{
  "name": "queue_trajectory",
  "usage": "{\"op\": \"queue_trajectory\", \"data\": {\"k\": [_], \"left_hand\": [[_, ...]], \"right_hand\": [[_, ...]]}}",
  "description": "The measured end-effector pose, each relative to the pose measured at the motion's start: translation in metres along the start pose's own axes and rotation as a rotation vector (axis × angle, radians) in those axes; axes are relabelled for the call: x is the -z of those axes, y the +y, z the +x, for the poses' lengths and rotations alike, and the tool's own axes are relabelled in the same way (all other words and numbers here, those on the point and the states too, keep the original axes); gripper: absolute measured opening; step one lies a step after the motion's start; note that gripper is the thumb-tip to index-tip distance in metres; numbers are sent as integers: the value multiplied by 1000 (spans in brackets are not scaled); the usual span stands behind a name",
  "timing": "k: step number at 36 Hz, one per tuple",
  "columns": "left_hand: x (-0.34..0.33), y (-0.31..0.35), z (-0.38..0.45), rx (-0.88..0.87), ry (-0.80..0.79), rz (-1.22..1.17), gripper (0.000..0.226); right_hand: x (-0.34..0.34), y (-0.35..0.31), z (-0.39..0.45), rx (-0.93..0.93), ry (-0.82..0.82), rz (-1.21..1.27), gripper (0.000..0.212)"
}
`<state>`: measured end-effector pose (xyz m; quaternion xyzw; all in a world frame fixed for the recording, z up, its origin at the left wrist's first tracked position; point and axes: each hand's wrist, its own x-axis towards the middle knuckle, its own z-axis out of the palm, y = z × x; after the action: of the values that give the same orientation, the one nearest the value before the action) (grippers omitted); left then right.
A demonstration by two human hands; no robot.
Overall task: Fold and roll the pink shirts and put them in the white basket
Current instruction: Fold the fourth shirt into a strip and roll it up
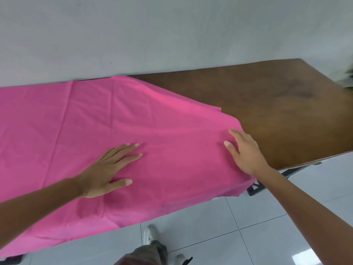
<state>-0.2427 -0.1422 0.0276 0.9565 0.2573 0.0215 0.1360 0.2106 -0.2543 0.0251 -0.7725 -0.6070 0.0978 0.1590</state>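
Note:
A pink shirt [107,119] lies spread over the left and middle of the brown wooden table [277,104], its near edge hanging over the table's front. My left hand [108,169] presses flat on the cloth near the middle, fingers straight and spread. My right hand [246,152] rests on the shirt's right edge with fingers extended, palm down. The white basket is not in view.
A pale grey wall stands right behind the table. The right half of the table top is bare wood. White floor tiles lie below the front edge, with my shoe [150,234] and trouser leg there. A black table foot [255,188] shows under the right side.

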Motion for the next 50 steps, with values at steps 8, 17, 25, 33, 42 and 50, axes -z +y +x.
{"op": "queue_trajectory", "data": {"k": [8,17,25,33,42,50], "left_hand": [[12,-46,56,201,46,-38,79],[20,-108,126,400,50,47,100],[20,-139,144,419,77,35,99],[13,-147,142,399,130,72,82],[10,-147,144,417,143,77,79],[11,-145,143,422,156,70,76]], "right_hand": [[8,-34,75,-9,29,44,50],[2,-57,149,-89,-80,19,34],[-10,-57,169,-141,-170,-85,44],[-5,-52,217,-199,-161,-172,46],[-2,-47,283,-216,-90,-177,32],[-6,-47,308,-141,-91,-112,30]]}}
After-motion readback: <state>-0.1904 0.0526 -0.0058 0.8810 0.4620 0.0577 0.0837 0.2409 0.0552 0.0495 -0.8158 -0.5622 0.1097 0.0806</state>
